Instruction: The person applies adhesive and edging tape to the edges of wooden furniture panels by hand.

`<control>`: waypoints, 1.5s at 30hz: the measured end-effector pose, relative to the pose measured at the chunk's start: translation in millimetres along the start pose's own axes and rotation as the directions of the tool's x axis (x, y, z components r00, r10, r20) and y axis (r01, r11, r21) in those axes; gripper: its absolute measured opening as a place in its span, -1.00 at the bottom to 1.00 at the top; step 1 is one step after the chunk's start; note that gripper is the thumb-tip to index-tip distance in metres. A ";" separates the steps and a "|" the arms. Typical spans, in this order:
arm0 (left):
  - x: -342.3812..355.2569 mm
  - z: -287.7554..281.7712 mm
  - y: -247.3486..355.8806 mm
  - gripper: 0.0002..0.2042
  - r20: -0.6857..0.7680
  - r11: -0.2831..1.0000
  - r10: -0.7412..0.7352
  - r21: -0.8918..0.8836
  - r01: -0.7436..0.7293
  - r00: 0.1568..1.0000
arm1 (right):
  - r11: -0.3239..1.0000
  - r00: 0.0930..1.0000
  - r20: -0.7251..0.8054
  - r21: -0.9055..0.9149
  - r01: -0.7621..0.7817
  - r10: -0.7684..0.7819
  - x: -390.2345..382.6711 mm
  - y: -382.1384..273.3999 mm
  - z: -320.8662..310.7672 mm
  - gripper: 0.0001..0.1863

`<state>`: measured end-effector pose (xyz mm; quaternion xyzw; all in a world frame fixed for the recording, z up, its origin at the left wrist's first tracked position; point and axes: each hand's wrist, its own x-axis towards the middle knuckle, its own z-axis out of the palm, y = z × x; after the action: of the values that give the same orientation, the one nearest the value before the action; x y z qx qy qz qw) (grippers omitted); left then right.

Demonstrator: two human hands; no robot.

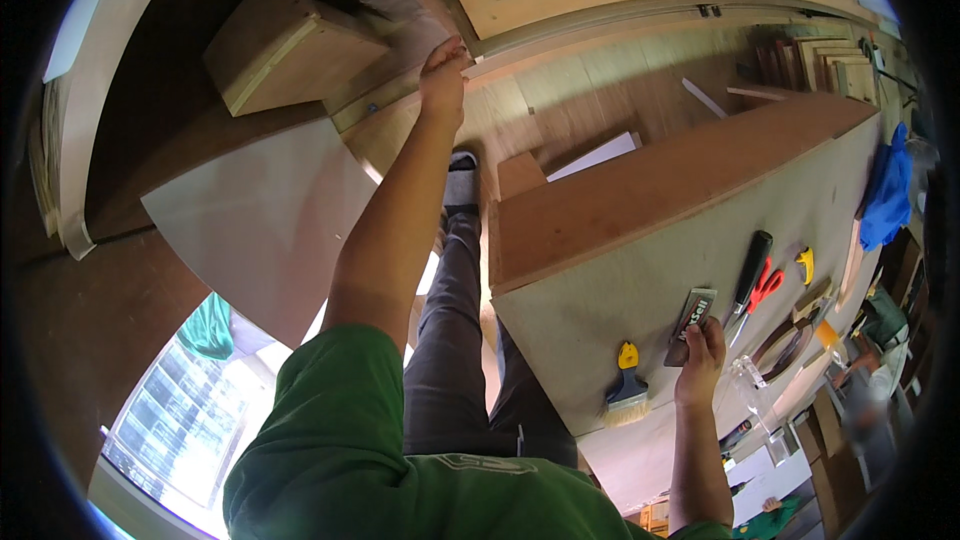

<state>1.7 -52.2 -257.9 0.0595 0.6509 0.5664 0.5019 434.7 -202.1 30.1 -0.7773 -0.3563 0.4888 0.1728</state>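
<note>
My left hand [445, 70] reaches far forward to the lower corner of a large wooden panel [620, 0]. Its fingers are pinched together there; whatever they hold, if anything, is hidden. On the right, my right hand [702, 355] grips the near end of a flat dark grey rectangular piece [692, 320] with pale print, just over a grey-topped workbench [570, 340]. A paintbrush [627, 390] with a yellow-and-dark handle lies left of that hand. Beyond it are red-handled scissors [767, 287], a black-handled tool [752, 270] and a small yellow tool [806, 264].
A wooden box [290, 40] stands at the far left, above a pale curved sheet [260, 210]. My slippered foot [462, 185] is beside the bench's brown side [650, 190]. Stacked boards [820, 65] stand far right. Another person's hand [771, 505] shows at lower right.
</note>
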 end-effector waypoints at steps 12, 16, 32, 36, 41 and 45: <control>21.3 15.1 32.5 -0.62 -0.012 0.977 -0.136 -0.165 0.132 0.991 | 0.999 0.999 -0.027 0.047 0.021 -0.020 0.9 0.2 2.6 -0.95; 27.3 11.7 36.2 -0.57 0.017 0.970 -0.166 -0.178 0.167 0.986 | 0.998 0.999 -0.010 0.046 0.032 -0.031 2.0 3.1 1.4 -0.96; 5.1 18.3 44.5 -0.50 -0.016 0.998 0.004 0.059 -0.003 1.000 | 1.000 1.000 -0.004 0.004 0.028 -0.028 3.3 10.7 -4.0 -0.99; 20.7 -2.6 13.0 -0.58 -0.032 0.996 0.084 0.011 -0.084 0.996 | 0.997 0.999 -0.020 0.074 -0.036 0.037 2.2 2.6 3.6 -0.98; 4.7 4.3 0.7 -0.58 -0.022 0.996 0.064 -0.063 -0.065 0.998 | 0.997 0.999 0.003 -0.061 0.040 -0.040 2.0 1.3 -1.1 -0.96; -3.6 6.2 1.8 -0.60 -0.033 0.998 0.027 -0.063 -0.029 0.999 | 1.000 0.999 -0.048 0.006 -0.007 0.007 -1.0 -7.2 11.5 -0.93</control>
<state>7.0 -49.7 -253.5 0.0436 0.6398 0.5945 0.4851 421.5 -198.8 29.8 -0.7897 -0.3477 0.4716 0.1819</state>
